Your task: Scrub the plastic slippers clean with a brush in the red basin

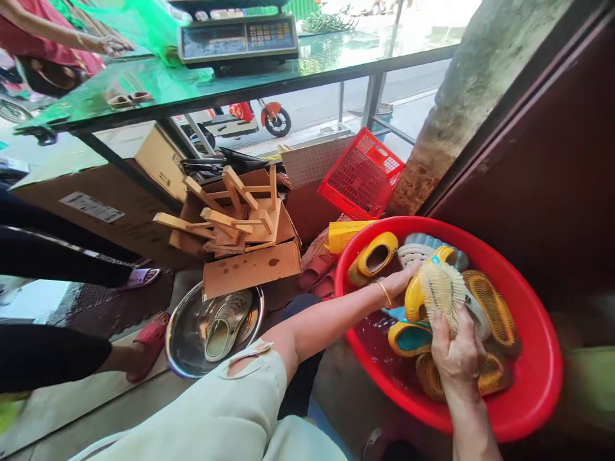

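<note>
A red basin (541, 384) on the right holds water and several shoes. My right hand (459, 349) is closed on a pale bristly brush (442, 294), which lies against a yellow shoe (414, 298) over the basin. My left hand (403, 285), with a gold bangle at the wrist, grips that yellow shoe from its left side; its fingers are partly hidden behind it. Around them in the basin are another yellow clog (377, 256), a yellow shoe with a teal inside (410, 338), and yellow-brown soles (490, 307).
A metal bowl (180, 346) with a grey clog (228, 323) stands left of the basin. Behind are wooden stools (240, 214) in a cardboard box, a red crate (362, 176), and a glass table (327, 54) with a scale (240, 38). Other people stand at the left.
</note>
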### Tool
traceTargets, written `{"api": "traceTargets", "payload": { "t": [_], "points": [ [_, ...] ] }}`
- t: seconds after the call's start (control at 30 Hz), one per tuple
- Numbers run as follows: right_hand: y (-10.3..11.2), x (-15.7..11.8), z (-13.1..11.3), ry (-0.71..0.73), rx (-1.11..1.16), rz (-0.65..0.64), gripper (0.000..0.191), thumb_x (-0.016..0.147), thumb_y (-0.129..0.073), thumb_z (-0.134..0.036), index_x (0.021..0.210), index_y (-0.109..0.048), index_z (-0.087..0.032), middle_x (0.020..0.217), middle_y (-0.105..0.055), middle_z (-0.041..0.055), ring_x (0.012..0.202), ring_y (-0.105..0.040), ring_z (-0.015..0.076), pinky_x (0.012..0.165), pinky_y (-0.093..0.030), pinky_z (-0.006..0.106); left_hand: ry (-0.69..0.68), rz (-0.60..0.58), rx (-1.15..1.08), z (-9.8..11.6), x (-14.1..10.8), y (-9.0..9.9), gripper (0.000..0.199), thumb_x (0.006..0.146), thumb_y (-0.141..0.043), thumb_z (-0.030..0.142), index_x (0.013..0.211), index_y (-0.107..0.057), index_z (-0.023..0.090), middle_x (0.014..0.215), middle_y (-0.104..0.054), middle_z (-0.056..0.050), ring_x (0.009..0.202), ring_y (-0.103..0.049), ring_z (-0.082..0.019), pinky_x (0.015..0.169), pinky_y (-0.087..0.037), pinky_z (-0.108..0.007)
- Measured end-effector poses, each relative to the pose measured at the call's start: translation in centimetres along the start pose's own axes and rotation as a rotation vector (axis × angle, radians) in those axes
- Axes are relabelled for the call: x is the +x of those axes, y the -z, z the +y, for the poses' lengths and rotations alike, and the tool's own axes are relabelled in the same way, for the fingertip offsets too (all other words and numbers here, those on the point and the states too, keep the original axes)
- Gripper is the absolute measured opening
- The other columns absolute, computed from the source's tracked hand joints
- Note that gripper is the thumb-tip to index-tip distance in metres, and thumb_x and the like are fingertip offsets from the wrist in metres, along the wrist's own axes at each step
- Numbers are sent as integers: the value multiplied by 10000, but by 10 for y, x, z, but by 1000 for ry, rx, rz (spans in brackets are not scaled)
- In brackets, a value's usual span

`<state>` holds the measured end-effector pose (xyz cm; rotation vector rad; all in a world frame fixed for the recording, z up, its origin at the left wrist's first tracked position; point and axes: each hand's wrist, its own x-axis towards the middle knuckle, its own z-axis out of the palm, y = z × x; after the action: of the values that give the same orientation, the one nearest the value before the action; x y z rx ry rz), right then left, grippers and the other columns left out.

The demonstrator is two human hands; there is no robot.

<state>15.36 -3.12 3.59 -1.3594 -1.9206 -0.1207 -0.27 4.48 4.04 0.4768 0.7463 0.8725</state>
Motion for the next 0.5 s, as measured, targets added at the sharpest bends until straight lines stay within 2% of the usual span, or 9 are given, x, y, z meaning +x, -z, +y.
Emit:
{"api": "traceTargets", "payload": {
  "t": [0.07,0.13,0.2,0.3,0.5],
  "points": [
    [-4,-2,-2,-25,-22,6,564,1013,-517,-461,1408,-566,-62,1137,-720,235,984,-719,337,810,-571,420,56,-71,-88,1,-6,-1,565,941,-495,638,1056,-731,138,966,-756,-133,996,-714,-281,1023,-530,-445],
    [-5,-2,-7,-72,-74,16,595,1020,-495,-475,1437,-532,-53,1161,-707,248,990,-710,345,775,-562,415,64,-105,-178,3,-14,-2,486,937,-536,564,1055,-728,134,957,-758,-127,977,-720,-271,1032,-521,-433],
    [-4,-1,-14,-69,-127,-14,582,1036,-471,-462,1449,-518,-53,1141,-707,244,985,-707,336,757,-555,398,23,-126,-274,8,-20,-3,408,932,-554,468,1069,-721,122,946,-762,-122,961,-725,-260,1037,-514,-417],
    [-2,-1,-17,-3,-160,-75,516,1047,-474,-432,1408,-563,-73,1035,-723,201,929,-712,302,739,-549,363,-38,-117,-425,19,-26,-1,398,941,-499,400,1086,-704,91,937,-770,-137,970,-733,-269,1043,-512,-436],
    [0,-12,6,119,-83,-72,458,1039,-518,-375,1397,-577,-95,1015,-734,172,914,-715,268,768,-570,348,38,-82,-526,26,-30,14,403,918,-518,453,1023,-698,108,935,-776,-142,926,-748,-289,995,-534,-471]
  ]
}}
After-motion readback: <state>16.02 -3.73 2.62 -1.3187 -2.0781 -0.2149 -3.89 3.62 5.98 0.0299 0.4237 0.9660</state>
